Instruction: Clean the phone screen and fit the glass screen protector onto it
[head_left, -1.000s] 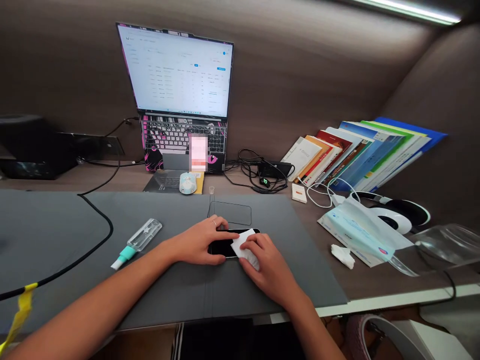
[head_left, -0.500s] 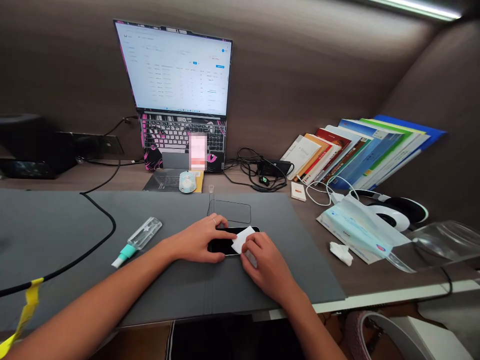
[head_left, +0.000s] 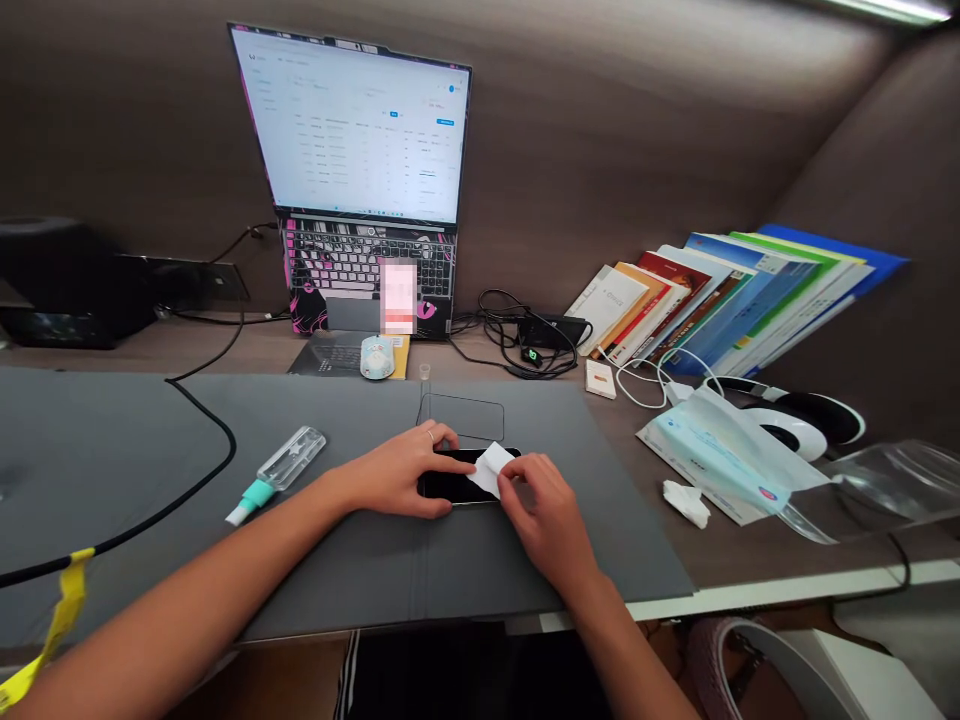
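Observation:
A black smartphone lies flat on the grey desk mat. My left hand grips its left end, thumb along the near edge and fingers at the far edge, with the index finger stretched across the screen. My right hand pinches a folded white wipe over the right part of the screen. The left index fingertip reaches the wipe's left side. Just beyond the phone lies a clear, dark-rimmed sheet, shaped like a phone screen protector. A clear spray bottle with a mint-green collar lies left of my hands.
An open laptop stands at the back, with a mouse before it. Books lean at the back right. Headphones, a pale blue packet and crumpled tissue lie right. A black cable crosses the mat.
My right hand has shifted slightly right on the wipe, which now looks more folded and raised. My left hand stays on the phone. The view has tilted slightly.

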